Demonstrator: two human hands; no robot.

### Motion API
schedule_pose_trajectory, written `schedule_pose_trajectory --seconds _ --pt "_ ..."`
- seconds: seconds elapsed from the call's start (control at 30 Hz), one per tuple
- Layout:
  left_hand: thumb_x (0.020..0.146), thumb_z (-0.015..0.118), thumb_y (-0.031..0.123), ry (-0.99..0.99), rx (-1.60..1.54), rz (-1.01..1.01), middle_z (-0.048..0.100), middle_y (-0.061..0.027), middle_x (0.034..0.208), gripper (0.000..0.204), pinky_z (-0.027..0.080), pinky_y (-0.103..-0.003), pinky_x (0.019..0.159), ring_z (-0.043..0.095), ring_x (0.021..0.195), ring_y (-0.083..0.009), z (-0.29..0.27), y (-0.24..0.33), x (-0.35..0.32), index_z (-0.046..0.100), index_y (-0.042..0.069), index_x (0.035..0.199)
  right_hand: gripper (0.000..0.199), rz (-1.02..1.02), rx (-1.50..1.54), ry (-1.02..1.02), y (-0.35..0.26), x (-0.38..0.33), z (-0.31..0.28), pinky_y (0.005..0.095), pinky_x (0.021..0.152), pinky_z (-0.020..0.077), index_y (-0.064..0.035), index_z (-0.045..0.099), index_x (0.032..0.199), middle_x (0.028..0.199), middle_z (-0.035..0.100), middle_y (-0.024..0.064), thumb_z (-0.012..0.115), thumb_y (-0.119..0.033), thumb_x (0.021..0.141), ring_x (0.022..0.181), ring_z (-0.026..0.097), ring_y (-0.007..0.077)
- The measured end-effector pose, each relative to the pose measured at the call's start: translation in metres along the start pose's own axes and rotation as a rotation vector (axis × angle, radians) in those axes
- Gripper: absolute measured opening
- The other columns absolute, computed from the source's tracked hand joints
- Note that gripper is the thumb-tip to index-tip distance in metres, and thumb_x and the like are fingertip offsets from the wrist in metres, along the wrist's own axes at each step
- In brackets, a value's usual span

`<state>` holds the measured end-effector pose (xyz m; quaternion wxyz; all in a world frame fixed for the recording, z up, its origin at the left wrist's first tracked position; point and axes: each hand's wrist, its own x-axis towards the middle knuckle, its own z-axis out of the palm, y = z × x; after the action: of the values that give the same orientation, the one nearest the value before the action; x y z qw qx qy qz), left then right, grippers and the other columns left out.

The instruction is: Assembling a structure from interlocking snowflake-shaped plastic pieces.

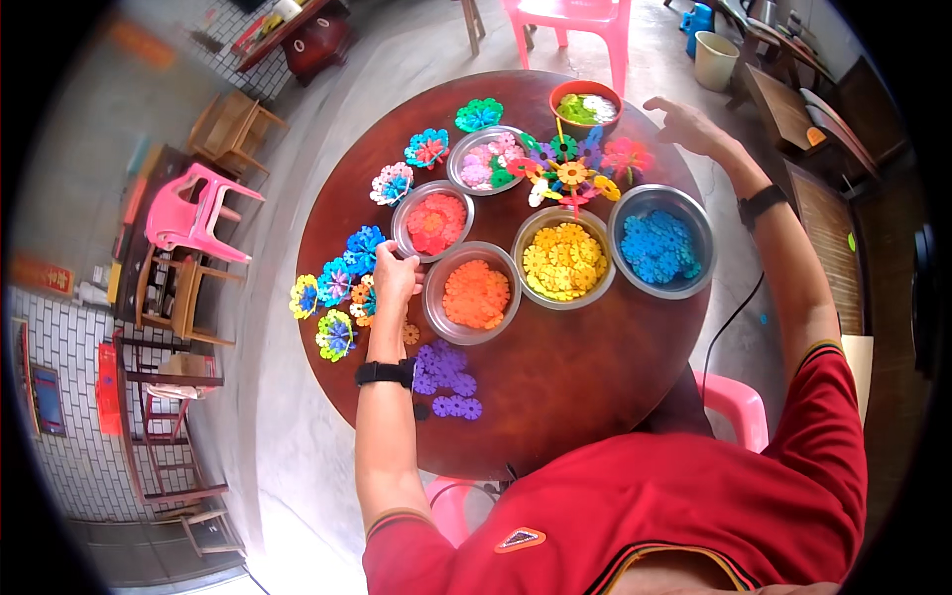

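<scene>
My left hand (398, 275) is over the left part of the round table, its fingers curled. Its fingertips are at the rim of a metal bowl of red flower-shaped pieces (434, 222), beside a blue assembled flower (364, 248); what they grip is hidden. Beyond the table's right edge, my right hand (691, 127) is raised with fingers apart and nothing visible in it. It is nearest to a red bowl of green and white pieces (585, 107) and a blurred red flower (627, 159). A multicoloured flower cluster (570, 171) stands left of that flower.
Metal bowls hold orange (476, 296), yellow (563, 260), blue (656, 248) and pink pieces (488, 159). Loose purple pieces (443, 369) lie near my left wrist. Several assembled flowers line the left edge of the table (585, 387). A pink chair (570, 15) stands behind it.
</scene>
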<state>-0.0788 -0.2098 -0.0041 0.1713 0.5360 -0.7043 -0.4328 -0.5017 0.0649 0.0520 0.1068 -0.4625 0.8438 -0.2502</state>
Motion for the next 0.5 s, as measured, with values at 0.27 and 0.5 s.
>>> schedule_pose_trajectory --seconds 0.27,0.5 --pt "0.084 0.051 -0.003 -0.117 -0.291 -0.035 0.061 -0.0103 0.085 0.018 0.056 -0.027 0.052 0.063 0.064 -0.0173 -0.003 0.006 0.025 0.055 0.0 0.101 0.038 -0.149 0.072 -0.02 0.011 0.064 0.051 0.0347 0.07 0.0475 -0.0056 0.057 0.11 0.093 0.062 0.013 0.063 -0.004 0.073 0.082 0.06 0.0221" --pt "0.082 0.05 -0.007 -0.061 -0.336 -0.061 0.061 -0.0118 0.086 0.022 0.056 -0.027 0.052 0.064 0.062 -0.0181 -0.003 0.008 0.05 0.055 -0.003 0.104 0.019 -0.153 -0.023 0.044 0.002 0.077 0.065 0.0363 0.072 0.048 -0.0003 0.061 0.085 0.086 0.064 0.015 0.067 -0.004 0.068 0.082 0.061 0.0267"
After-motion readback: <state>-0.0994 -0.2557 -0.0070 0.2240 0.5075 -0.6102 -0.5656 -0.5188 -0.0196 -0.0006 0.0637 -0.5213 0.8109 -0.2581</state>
